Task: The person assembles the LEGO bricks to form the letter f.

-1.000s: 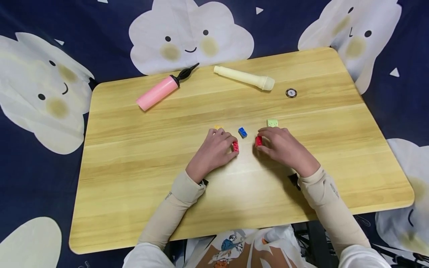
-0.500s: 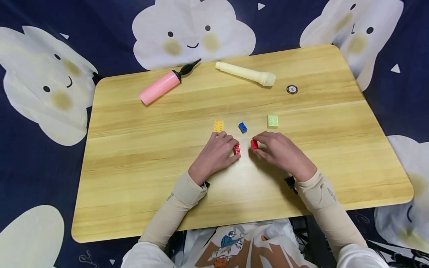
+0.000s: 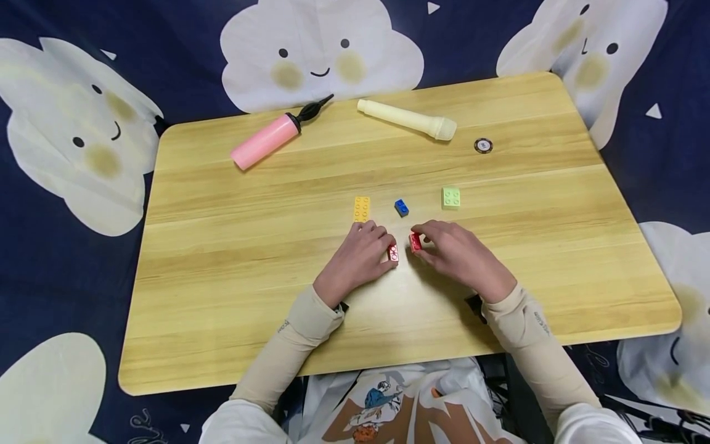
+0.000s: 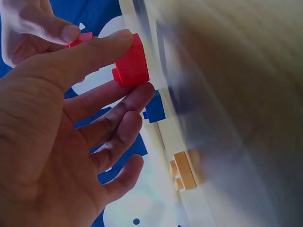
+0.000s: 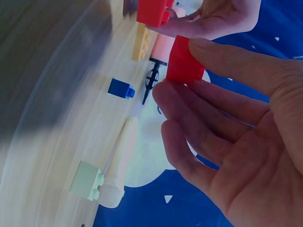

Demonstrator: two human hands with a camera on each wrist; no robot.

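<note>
My left hand pinches a red toy brick between thumb and fingers, its studs facing up in the head view. A second red brick is pinched by my right hand, a short gap to the right of the first. Just beyond the hands, a blue two-stud brick lies on the table. A yellow brick, its near end at the left fingers, lies to its left. The light green brick sits beyond the right hand.
At the back of the wooden table lie a pink hand pump with a black nozzle and a cream toy microphone. A black-rimmed round chip lies to their right. A dark blue cloud-print cloth hangs behind.
My right hand has moved left with its red brick, narrowing the gap to the left one. Both hands have drawn slightly nearer the body, uncovering more of the yellow and green bricks.
</note>
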